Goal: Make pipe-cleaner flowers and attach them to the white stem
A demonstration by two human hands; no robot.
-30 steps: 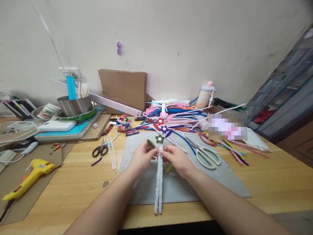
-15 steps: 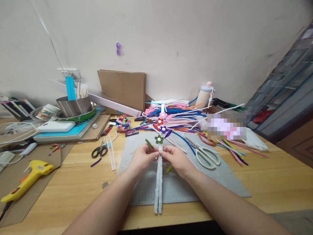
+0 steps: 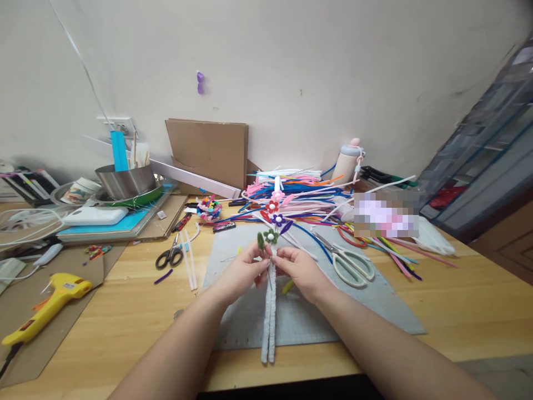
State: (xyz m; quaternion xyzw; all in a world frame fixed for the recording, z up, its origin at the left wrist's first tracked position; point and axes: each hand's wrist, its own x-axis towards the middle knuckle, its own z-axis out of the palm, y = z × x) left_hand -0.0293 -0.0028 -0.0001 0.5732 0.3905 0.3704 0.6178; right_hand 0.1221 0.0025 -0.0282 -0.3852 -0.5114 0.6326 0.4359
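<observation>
My left hand [image 3: 246,269] pinches a green pipe-cleaner leaf [image 3: 260,240], which stands nearly upright above the fingertips; a thin dark wire trails below. Closed at the fingertips, my right hand [image 3: 300,272] grips a pale fuzzy stem [image 3: 268,319] whose two strands hang toward the table's front edge. Up this stem sit a green flower [image 3: 271,237], a purple flower [image 3: 278,220], a red flower [image 3: 272,206] and a pink flower [image 3: 277,197], with leaves beside some of them. A yellow piece [image 3: 287,286] lies partly behind my right hand.
A grey cutting mat [image 3: 237,328] lies under my hands. Pale-handled scissors [image 3: 352,269] rest on its right side, black-handled scissors [image 3: 170,258] to its left. Pipe cleaners [image 3: 300,191] are heaped behind. A yellow glue gun [image 3: 45,305] lies far left; a bottle [image 3: 348,164] stands at the back.
The green leaf has swung from a leftward slant to nearly upright, closer to the green flower. My left hand has turned slightly; my right hand stays almost in place on the stem.
</observation>
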